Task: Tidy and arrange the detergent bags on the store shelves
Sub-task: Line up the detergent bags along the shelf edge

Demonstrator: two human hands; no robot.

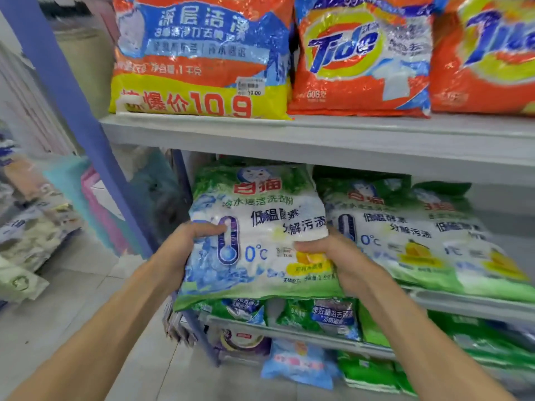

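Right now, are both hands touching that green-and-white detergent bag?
Touching. The head view shows the left hand and right hand gripping the detergent bag by its side edges, thumbs on its front.

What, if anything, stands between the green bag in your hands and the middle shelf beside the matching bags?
Nothing visible does. The left hand and right hand grip the green bag at the middle shelf, beside the matching bags; the spot behind is hidden.

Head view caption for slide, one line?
Left hand and right hand grip a green-and-white detergent bag beside matching bags, Tide bags shelved above.
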